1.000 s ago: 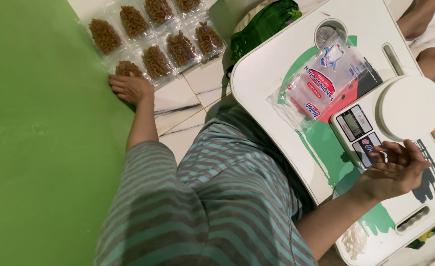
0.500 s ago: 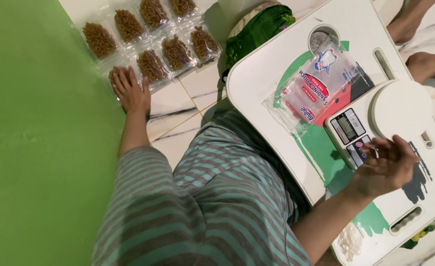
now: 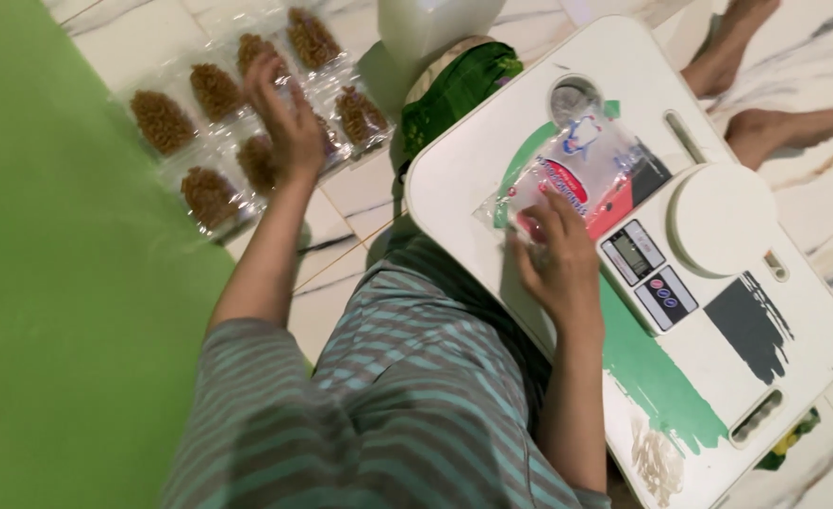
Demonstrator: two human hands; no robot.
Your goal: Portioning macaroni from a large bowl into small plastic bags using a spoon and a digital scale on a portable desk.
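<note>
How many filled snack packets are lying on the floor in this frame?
6 visible packets on the tiles beside the green mat: two in the left column, two in the middle, two at right. The left hand hovers over the middle ones and may hide another.

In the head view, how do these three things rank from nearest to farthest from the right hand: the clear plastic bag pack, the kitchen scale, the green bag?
1. Clear plastic bag pack: on the tray table, under the right hand fingertips, touching.
2. Kitchen scale: just beside the hand, further along the table.
3. Green bag: on the floor, beyond the table's edge.
</note>
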